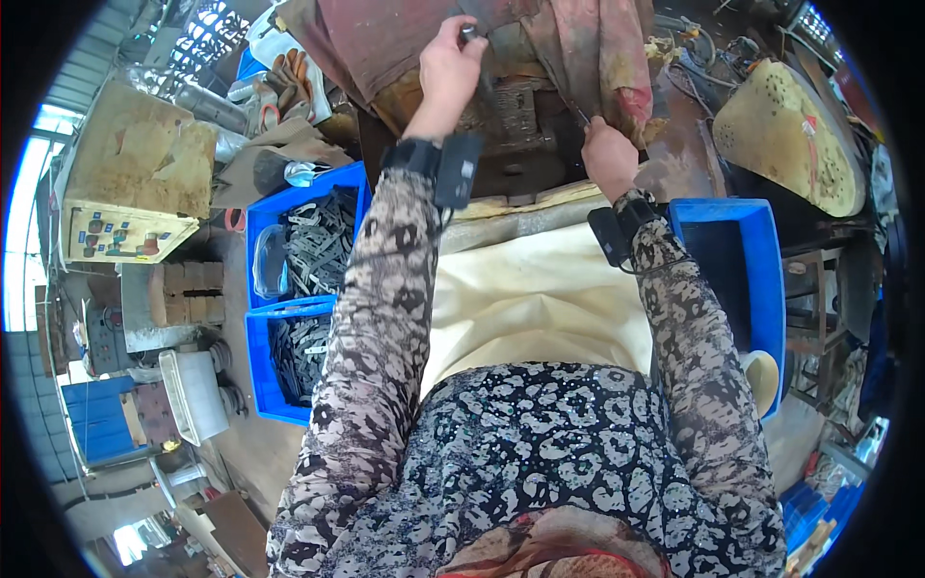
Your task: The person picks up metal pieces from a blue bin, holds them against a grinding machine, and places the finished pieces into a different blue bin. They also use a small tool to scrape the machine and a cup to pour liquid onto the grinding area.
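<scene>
My left hand [451, 72] is raised at the top middle, its fingers closed round a short dark cylinder with a shiny end [468, 33], perhaps a handle. Lower and to the right, my right hand [609, 157] is closed in a pinch. A thin, light-coloured sliver [584, 118] sticks up from its fingertips; its kind is too small to tell. Between and beyond both hands stands a dark, worn machine [520, 111], with a stained reddish cloth [395, 43] draped over its top and sides. A cream sheet [540, 289] covers my lap up to the machine's edge.
Two blue bins [252, 361] at my left hold many flat, dark metal strips [323, 236]. A blue bin [776, 279] stands at my right, with a round cream object by its near end. Beyond are a control box [135, 236] with knobs and a perforated yellowish panel [790, 135].
</scene>
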`<control>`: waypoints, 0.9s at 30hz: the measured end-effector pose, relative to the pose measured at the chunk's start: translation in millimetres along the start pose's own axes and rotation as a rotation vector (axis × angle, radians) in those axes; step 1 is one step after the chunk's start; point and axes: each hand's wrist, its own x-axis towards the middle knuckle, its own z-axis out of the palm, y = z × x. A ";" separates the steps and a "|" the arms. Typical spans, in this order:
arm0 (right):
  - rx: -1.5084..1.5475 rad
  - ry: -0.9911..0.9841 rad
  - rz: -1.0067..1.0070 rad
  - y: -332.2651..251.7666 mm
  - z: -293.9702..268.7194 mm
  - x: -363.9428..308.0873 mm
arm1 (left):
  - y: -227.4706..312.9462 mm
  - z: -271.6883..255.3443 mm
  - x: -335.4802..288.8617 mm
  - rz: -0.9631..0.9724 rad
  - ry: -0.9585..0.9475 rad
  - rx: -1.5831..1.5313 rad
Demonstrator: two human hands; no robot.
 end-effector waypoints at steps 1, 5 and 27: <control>-0.018 0.024 0.019 3.3 -1.0 0.8 | -5.7 10.1 11.5 0.043 0.016 -0.010; -0.003 0.006 0.043 -10.1 7.4 -6.3 | -46.6 6.8 36.9 -0.040 -0.053 0.015; -0.010 -0.022 0.025 -13.7 4.3 -8.1 | -40.2 -83.0 -23.0 -0.456 -0.306 -0.075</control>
